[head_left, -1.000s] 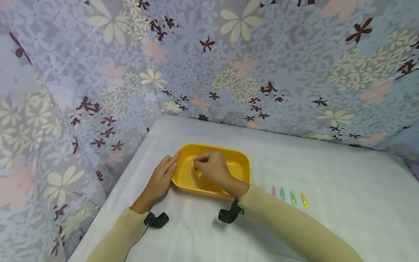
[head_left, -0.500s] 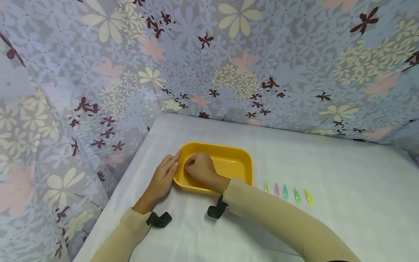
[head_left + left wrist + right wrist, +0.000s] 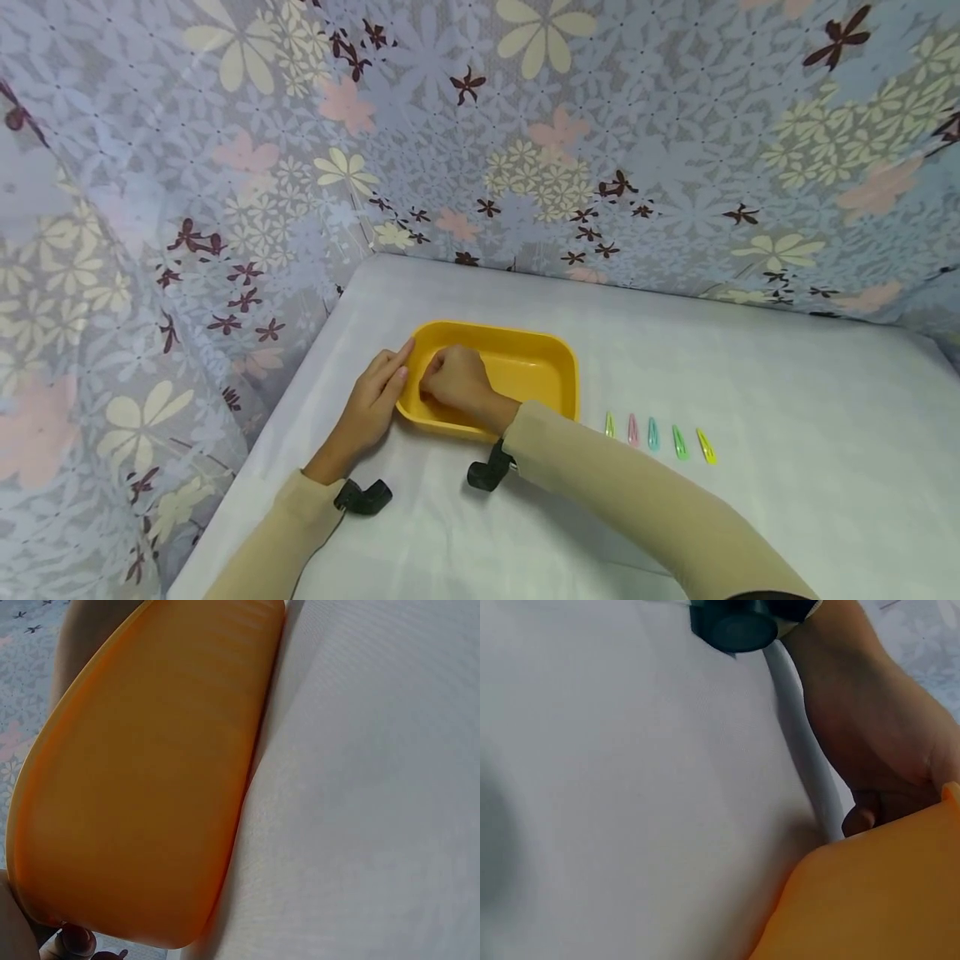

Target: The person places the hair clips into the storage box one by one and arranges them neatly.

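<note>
A yellow plastic tray (image 3: 525,375) stands on the white-covered table. My left hand (image 3: 375,396) rests against its left end, fingers extended along the rim; the right wrist view shows this left hand (image 3: 877,727) at the tray's end. My right hand (image 3: 456,379) reaches down inside the left part of the tray, fingers curled and thumb pinched to them. Its fingertips are low near the tray floor, with what looks like a small dark red hair clip mostly hidden there. In the left wrist view the tray's outer wall (image 3: 142,787) fills much of the picture.
Several coloured snap hair clips (image 3: 653,434) lie in a row to the right of the tray, close behind the right sleeve (image 3: 600,467). A flowered cloth (image 3: 450,150) hangs at the back and left. Black wrist cameras (image 3: 363,497) stick out from both wrists.
My right hand has moved left and lower into the tray's left end. The small dark red thing seen at its fingertips a second ago is now mostly hidden. My left hand stays put.
</note>
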Demonstrator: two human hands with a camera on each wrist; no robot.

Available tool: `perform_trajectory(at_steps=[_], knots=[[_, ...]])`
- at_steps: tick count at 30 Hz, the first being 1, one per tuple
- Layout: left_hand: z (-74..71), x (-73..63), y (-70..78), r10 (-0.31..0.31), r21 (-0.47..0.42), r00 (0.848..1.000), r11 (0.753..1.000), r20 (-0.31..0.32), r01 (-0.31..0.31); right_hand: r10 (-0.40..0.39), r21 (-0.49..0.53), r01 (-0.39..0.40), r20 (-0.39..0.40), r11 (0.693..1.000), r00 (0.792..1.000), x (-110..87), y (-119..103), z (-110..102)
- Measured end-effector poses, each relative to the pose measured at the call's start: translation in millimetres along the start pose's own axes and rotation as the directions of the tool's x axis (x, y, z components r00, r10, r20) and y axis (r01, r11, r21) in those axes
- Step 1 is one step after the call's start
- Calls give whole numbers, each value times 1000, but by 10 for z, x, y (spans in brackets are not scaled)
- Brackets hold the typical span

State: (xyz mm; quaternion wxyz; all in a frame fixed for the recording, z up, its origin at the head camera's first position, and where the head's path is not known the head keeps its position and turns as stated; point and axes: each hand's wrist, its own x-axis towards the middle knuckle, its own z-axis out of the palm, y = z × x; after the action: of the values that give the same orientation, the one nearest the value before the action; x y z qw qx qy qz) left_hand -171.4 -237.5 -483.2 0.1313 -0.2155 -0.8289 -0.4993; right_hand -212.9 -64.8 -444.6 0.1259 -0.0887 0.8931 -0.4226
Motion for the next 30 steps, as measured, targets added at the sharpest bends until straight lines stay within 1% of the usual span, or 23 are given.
perform_trajectory(at_steps=[6, 10, 13, 16, 19, 23, 27, 30], knots=[[45, 58, 15, 16, -2, 1000, 1000, -10, -16, -21, -36, 21, 0, 999, 1000, 17, 21, -47], [81, 81, 4, 12, -18, 1000, 1000, -11, -12, -33, -32, 33, 10, 999, 999, 16, 52, -69], [103, 70, -12, -22, -14, 1000, 1000, 5, 22, -25, 17, 25, 21, 1000, 999, 0, 90, -94], [123, 51, -19, -61, -7, 998, 998, 20, 61, -29, 114, 26, 23, 993, 999, -54, 135, -190], [138, 39, -21, -81, -3, 996, 997, 28, 81, -60, 215, 57, 8, 975, 998, -180, 192, -410], [128, 28, -10, -82, 10, 996, 997, 27, 81, -122, 303, 124, -25, 945, 992, -467, 303, -864], [76, 7, 3, -67, 22, 998, 998, 16, 66, -163, 345, 184, -90, 920, 983, -817, 499, -1323], [21, -13, 8, -56, 18, 998, 998, 0, 56, -159, 326, 205, -163, 923, 974, -1095, 709, -1582]])
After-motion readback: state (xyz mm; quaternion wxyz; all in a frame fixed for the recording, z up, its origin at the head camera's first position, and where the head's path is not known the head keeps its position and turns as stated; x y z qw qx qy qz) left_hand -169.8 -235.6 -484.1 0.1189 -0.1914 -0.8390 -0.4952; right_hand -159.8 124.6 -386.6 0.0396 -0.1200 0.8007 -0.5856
